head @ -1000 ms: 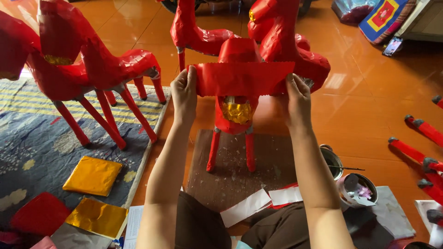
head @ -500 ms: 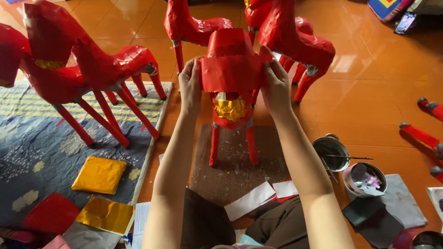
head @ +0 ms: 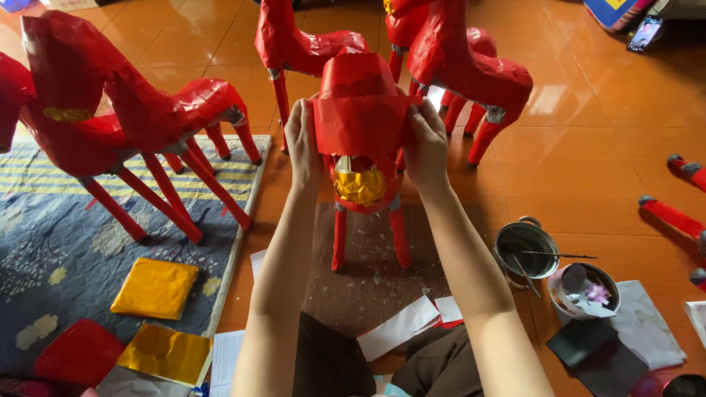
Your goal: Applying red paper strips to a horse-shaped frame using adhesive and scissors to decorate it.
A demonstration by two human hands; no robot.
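A glossy orange tiled floor [head: 588, 147] spreads under everything, and at the left lies a worn blue rug [head: 51, 250] with a striped yellow band and pale flower shapes. On the rug stand two large red paper horses [head: 125, 110], angular and crinkled, their thin stick legs wrapped in the same shiny red paper; more red horses [head: 456, 66] stand at the top, just behind the one being worked on. That smaller red horse [head: 364, 184] stands in the middle on a brown woven mat [head: 368, 287] speckled with pale scraps, facing the person, with a crumpled gold foil patch [head: 359, 187] on its chest. A sheet of red paper [head: 360, 106] with a scalloped edge is draped over its body. The left hand [head: 303, 143] presses flat on the sheet's left side, and the right hand [head: 425, 143] presses its right side, both with fingers closed onto the paper, smoothing it against the horse. Folded gold foil sheets [head: 156, 288] lie on the rug's near edge. To the right sit a round metal pot [head: 523, 244] with a thin stick across it and a small bowl [head: 585, 288], beside grey cloth [head: 647, 331]. White paper strips [head: 401, 327] lie by the person's knees.
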